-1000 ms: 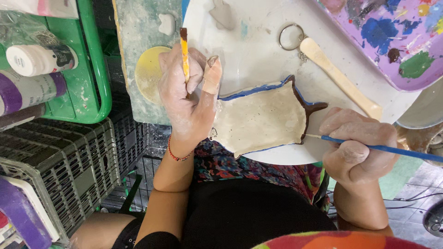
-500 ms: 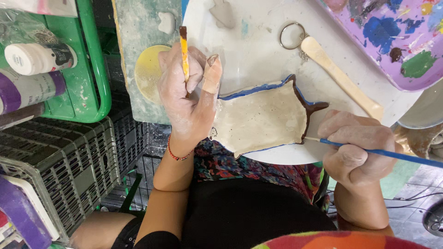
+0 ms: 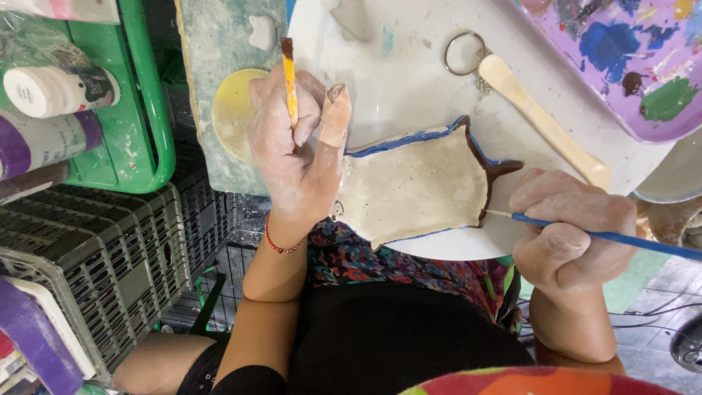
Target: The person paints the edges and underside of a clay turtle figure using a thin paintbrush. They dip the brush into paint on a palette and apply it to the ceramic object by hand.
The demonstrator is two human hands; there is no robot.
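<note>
We see a flat, unglazed clay piece lying on a round white board, which we take as our landmark. The piece is pale cream across its face, roughly rectangular with wavy sides, and it narrows to a small tab at one end. Its long edges carry a line of blue paint, and the tab end is edged in dark brown. It sits at the board's near rim, partly overhanging toward the person's lap.

The left hand presses against the piece's plain end, steadying it, while its fingers also pinch a yellow-handled brush that points away across the board. A plaster wraps one finger, and a red thread bracelet circles the wrist. The right hand is closed around a blue-handled brush, whose pale tip meets the brown tab edge.

Farther in on the board lie a wooden stick joined to a metal key ring. Beyond the board's right rim sits a purple palette with blue, green and dark blobs of paint. Left of the board we find a grey-green slab bearing a yellow disc, then a green tray with paint bottles, and below that a grey plastic crate.
</note>
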